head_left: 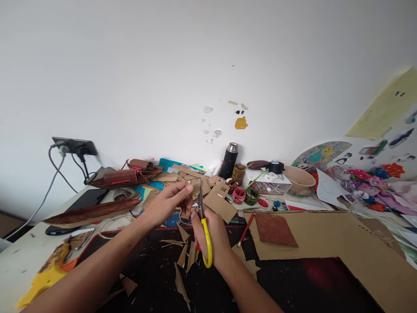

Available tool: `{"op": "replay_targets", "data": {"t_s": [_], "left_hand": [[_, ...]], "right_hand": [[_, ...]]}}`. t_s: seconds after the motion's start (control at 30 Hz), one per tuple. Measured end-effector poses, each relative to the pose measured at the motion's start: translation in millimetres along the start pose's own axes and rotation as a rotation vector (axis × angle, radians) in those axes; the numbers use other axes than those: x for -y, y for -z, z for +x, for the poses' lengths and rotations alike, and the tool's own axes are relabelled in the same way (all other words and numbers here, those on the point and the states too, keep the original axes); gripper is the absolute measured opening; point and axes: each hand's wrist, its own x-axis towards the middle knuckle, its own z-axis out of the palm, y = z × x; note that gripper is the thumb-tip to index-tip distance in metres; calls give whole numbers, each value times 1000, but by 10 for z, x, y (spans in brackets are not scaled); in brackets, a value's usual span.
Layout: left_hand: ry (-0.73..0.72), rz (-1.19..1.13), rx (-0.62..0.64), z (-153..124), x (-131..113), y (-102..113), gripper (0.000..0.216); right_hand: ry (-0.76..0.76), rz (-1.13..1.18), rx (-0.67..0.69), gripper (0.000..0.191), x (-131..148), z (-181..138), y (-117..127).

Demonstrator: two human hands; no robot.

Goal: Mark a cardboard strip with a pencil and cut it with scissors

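Observation:
My right hand (pixel 213 234) is wrapped round a pair of scissors (pixel 207 243) with yellow handles. Their metal blades point up and away from me. Just left of the blades, my left hand (pixel 174 201) is closed with thumb and fingertips together. Whatever those fingers pinch is too small to make out. Below both hands, cut cardboard scraps (pixel 182 278) lie scattered on the dark mat (pixel 153 269). Behind them is a heap of cardboard pieces (pixel 220 202).
A large cardboard sheet (pixel 325 234) carries a brown-painted square (pixel 276 229), with a red pencil (pixel 246 229) beside it. A black flask (pixel 230 161), paint jars (pixel 239 195) and a bowl (pixel 299 179) stand behind. Left are a brown cardboard boat (pixel 117 177) and a yellow glue gun (pixel 45 278).

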Motion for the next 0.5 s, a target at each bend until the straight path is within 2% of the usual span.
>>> {"op": "replay_targets", "data": {"t_s": [0.23, 0.37, 0.5], "left_hand": [[-39, 30, -17, -15, -105, -46, 46], [-49, 45, -38, -7, -95, -57, 49], [-48, 60, -45, -13, -75, -70, 48]], "right_hand": [[26, -45, -23, 17, 34, -12, 9], [70, -99, -34, 16, 12, 4, -6], [43, -89, -14, 17, 5, 7, -11]]}}
